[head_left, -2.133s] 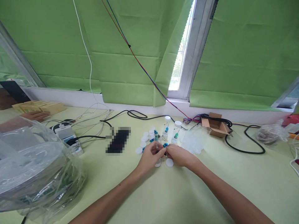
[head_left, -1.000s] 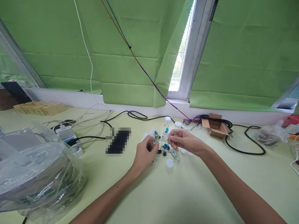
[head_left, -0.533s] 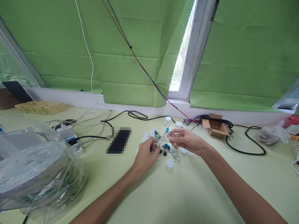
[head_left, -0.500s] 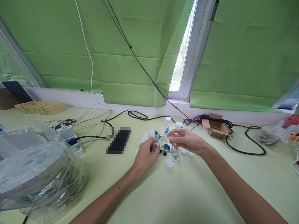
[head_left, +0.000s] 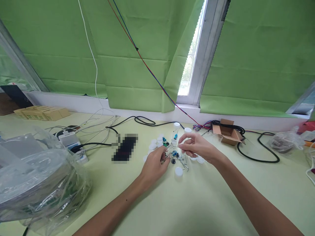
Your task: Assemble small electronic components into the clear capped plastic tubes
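Note:
My left hand point(head_left: 155, 162) is curled at the left side of a pile of small parts, its fingertips turned inward; what they hold is hidden. Across the pile, my right hand point(head_left: 197, 146) has thumb and forefinger brought together in a pinch, on something too small to make out. Between and below the hands lie bent metal rods point(head_left: 183, 163), blue pieces point(head_left: 174, 153) and a black round part point(head_left: 173, 161). A clear vial point(head_left: 175, 136) with a white cap stands behind, a blue piece inside it. Nearer me is another white-capped container point(head_left: 178, 171).
More white caps point(head_left: 153, 144) lie left of the pile. A pixelated dark object point(head_left: 125, 148) is further left, near a power strip point(head_left: 71, 141) with cables. At left front sits a plastic-wrapped spool point(head_left: 44, 177). An open cardboard box point(head_left: 227, 135) and black cable point(head_left: 261, 160) are at right.
My right hand has shifted slightly, its fingers drawn closer together. My left hand has turned a little at the pile, and a green piece now shows behind its fingers.

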Tool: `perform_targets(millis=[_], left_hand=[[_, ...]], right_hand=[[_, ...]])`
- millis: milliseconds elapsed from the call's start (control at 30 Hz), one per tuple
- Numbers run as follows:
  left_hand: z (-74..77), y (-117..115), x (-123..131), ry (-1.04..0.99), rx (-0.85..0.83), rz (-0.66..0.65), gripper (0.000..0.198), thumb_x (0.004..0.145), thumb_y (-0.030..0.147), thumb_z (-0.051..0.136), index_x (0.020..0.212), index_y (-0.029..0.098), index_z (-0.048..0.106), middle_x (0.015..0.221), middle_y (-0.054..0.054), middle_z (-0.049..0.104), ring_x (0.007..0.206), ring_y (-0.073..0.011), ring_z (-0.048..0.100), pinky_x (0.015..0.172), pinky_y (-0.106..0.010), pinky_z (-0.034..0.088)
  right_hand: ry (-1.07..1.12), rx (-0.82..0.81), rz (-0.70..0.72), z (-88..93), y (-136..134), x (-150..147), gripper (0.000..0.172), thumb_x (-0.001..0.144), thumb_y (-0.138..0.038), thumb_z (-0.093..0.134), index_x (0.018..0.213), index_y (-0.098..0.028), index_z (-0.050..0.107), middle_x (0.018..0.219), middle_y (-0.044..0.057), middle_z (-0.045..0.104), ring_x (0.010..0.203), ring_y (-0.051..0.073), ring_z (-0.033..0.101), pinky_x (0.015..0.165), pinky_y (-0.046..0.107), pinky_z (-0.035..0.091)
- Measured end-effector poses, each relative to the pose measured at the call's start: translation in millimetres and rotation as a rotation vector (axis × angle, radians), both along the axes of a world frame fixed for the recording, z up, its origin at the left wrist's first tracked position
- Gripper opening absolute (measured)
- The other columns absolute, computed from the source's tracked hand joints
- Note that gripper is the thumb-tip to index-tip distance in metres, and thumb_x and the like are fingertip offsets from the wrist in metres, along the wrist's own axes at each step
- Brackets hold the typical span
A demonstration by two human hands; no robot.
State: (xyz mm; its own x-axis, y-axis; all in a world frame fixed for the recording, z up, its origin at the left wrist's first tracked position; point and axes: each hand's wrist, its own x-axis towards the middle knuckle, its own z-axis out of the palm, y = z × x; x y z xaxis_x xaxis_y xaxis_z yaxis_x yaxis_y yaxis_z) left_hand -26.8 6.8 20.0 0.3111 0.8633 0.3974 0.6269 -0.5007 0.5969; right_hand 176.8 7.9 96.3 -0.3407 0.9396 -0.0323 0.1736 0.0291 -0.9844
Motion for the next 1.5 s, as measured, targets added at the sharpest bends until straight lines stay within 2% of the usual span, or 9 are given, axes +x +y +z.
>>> perform_targets(millis=[300, 567, 900, 1133, 1500], left_hand=[[-1.3, -2.2, 1.9, 0.057, -0.007, -0.068, 0.01, 0.084, 0.02, 0.049, 0.077, 0.021, 0.042, 0.069, 0.004, 0.048, 0.061, -0.0132, 0.04, 0.056, -0.026, 0.027], [-3.9, -5.3, 5.1, 0.007, -0.036, -0.097, 0.015, 0.084, 0.021, 0.05, 0.073, 0.021, 0.039, 0.067, 0.004, 0.045, 0.06, -0.0126, 0.038, 0.056, -0.026, 0.027], [-1.0, -6.3, 6.7, -0.086, -0.101, -0.082, 0.011, 0.085, 0.026, 0.051, 0.076, 0.021, 0.049, 0.064, 0.005, 0.046, 0.058, -0.012, 0.039, 0.055, -0.025, 0.029], [-0.4, -6.0, 7.1, -0.115, -0.105, -0.07, 0.013, 0.084, 0.027, 0.051, 0.073, 0.02, 0.048, 0.062, 0.005, 0.045, 0.058, -0.0123, 0.039, 0.054, -0.025, 0.029], [3.3, -3.2, 6.6, -0.22, -0.124, -0.028, 0.014, 0.084, 0.033, 0.056, 0.079, 0.02, 0.055, 0.062, 0.004, 0.05, 0.058, -0.0124, 0.044, 0.055, -0.024, 0.033]], right_hand=[[-0.036, 0.058, -0.07, -0.9, -2.2, -7.4, 0.033, 0.073, -0.045, 0.074, 0.081, -0.018, 0.057, 0.049, -0.007, 0.05, 0.041, 0.006, 0.04, 0.036, 0.018, 0.025], [-0.043, 0.134, -0.049, -1.0, -3.6, -9.1, 0.031, 0.075, -0.043, 0.074, 0.082, -0.017, 0.057, 0.054, -0.003, 0.059, 0.043, 0.01, 0.053, 0.038, 0.02, 0.038], [-0.061, 0.165, -0.054, 0.5, -6.9, -15.1, 0.02, 0.078, -0.032, 0.069, 0.083, -0.018, 0.056, 0.059, -0.003, 0.061, 0.048, 0.014, 0.062, 0.046, 0.025, 0.049], [-0.158, 0.231, -0.078, -0.7, -9.6, -15.8, 0.017, 0.078, -0.028, 0.068, 0.087, -0.019, 0.057, 0.065, -0.002, 0.061, 0.049, 0.011, 0.06, 0.044, 0.022, 0.043], [-0.188, 0.317, -0.185, 1.4, -10.1, -18.7, 0.015, 0.081, -0.033, 0.061, 0.085, -0.02, 0.057, 0.081, 0.002, 0.062, 0.053, 0.012, 0.062, 0.045, 0.024, 0.044]])
